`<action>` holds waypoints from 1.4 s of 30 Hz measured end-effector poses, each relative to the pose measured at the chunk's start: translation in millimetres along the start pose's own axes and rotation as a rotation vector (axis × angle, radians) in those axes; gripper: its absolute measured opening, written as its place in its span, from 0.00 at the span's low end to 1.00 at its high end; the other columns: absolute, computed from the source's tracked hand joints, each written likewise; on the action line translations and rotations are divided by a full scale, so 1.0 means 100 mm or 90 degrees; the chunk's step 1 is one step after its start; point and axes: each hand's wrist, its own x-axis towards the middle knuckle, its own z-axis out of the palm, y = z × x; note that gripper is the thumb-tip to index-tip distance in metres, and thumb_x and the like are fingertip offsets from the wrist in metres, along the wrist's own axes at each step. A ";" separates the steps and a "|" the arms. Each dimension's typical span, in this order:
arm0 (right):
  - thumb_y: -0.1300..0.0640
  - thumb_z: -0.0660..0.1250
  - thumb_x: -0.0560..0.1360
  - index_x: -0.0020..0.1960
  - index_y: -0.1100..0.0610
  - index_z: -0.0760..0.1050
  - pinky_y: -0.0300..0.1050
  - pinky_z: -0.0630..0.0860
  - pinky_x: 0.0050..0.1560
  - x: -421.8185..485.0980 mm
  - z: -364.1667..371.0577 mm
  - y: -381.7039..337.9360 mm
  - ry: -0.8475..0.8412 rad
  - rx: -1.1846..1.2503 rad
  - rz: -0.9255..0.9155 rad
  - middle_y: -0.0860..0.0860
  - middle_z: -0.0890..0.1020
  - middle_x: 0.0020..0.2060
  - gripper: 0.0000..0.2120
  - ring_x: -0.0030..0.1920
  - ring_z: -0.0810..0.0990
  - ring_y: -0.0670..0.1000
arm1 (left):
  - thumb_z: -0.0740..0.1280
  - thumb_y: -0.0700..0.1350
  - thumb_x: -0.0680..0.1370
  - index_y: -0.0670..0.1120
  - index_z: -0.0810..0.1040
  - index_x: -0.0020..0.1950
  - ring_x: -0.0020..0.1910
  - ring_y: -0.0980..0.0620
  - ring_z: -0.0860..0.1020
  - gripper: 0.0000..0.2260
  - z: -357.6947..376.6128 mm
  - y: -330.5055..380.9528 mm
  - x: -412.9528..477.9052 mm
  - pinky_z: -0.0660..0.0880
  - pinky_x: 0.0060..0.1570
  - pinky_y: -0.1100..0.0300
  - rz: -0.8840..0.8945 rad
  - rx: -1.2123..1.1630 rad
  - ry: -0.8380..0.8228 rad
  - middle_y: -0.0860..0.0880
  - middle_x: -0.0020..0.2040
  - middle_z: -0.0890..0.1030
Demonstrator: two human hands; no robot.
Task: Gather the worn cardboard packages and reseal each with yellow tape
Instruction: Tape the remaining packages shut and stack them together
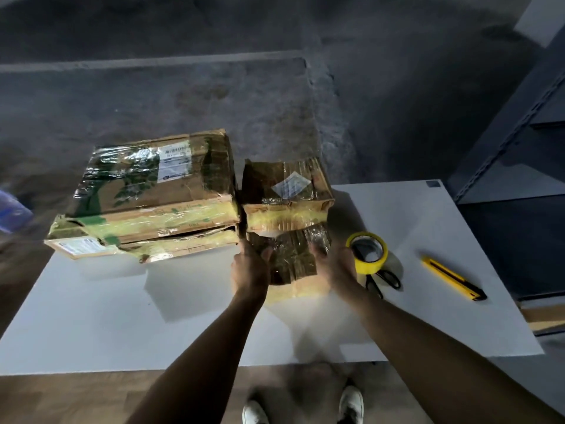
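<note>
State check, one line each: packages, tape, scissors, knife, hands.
front package: worn, held at both sides
left hand: grips its left edge
right hand: grips its right edge
big box: crumpled, stacked on a flat package
back box: crumpled, beside big box
tape roll: on table, overlapping scissors
scissors: partly under roll, blades hidden
knife: flat on table, no blade showing
</note>
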 end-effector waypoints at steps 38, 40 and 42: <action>0.42 0.59 0.82 0.55 0.68 0.77 0.52 0.73 0.49 -0.05 -1.09 -0.67 0.215 0.052 -0.152 0.67 0.81 0.52 0.27 0.54 0.78 0.66 | 0.72 0.55 0.76 0.37 0.82 0.45 0.33 0.48 0.78 0.19 -1.02 0.79 0.34 0.66 0.28 0.60 0.217 -0.140 0.009 0.41 0.40 0.84; 0.42 0.59 0.82 0.54 0.68 0.77 0.51 0.74 0.47 0.00 -1.20 -0.77 0.242 0.063 -0.155 0.67 0.81 0.51 0.27 0.54 0.79 0.66 | 0.71 0.55 0.76 0.37 0.81 0.49 0.40 0.45 0.79 0.20 -1.14 0.91 0.41 0.68 0.33 0.59 0.244 -0.143 0.023 0.40 0.44 0.83; 0.42 0.58 0.82 0.54 0.67 0.77 0.51 0.74 0.48 0.06 -1.26 -0.85 0.262 0.077 -0.174 0.66 0.81 0.50 0.27 0.53 0.79 0.66 | 0.71 0.56 0.76 0.37 0.80 0.55 0.46 0.43 0.80 0.22 -1.20 1.00 0.50 0.74 0.39 0.56 0.265 -0.158 0.034 0.40 0.48 0.83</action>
